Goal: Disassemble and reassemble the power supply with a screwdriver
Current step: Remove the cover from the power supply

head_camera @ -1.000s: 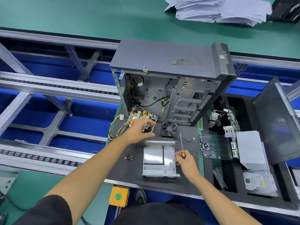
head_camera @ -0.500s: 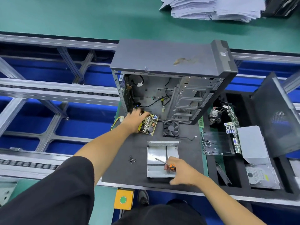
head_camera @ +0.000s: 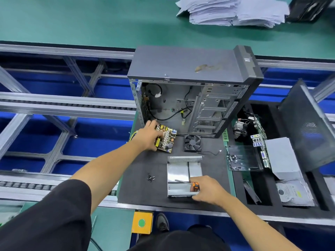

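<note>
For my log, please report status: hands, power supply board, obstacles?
Left hand grips circuit board. Right hand holds screwdriver over metal casing. Loose screws nearby.

- The left hand (head_camera: 150, 137) grips the power-supply circuit board (head_camera: 167, 140) just before the open computer case (head_camera: 192, 98).
- The right hand (head_camera: 208, 190) holds an orange-handled screwdriver (head_camera: 188, 183) — shaft lying over the metal housing (head_camera: 181, 175).
- Loose screws (head_camera: 150, 177) lie on the dark mat (head_camera: 137, 187).

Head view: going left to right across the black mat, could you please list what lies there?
Screws → circuit board under the left hand → fan → right hand holding the screwdriver.
</note>
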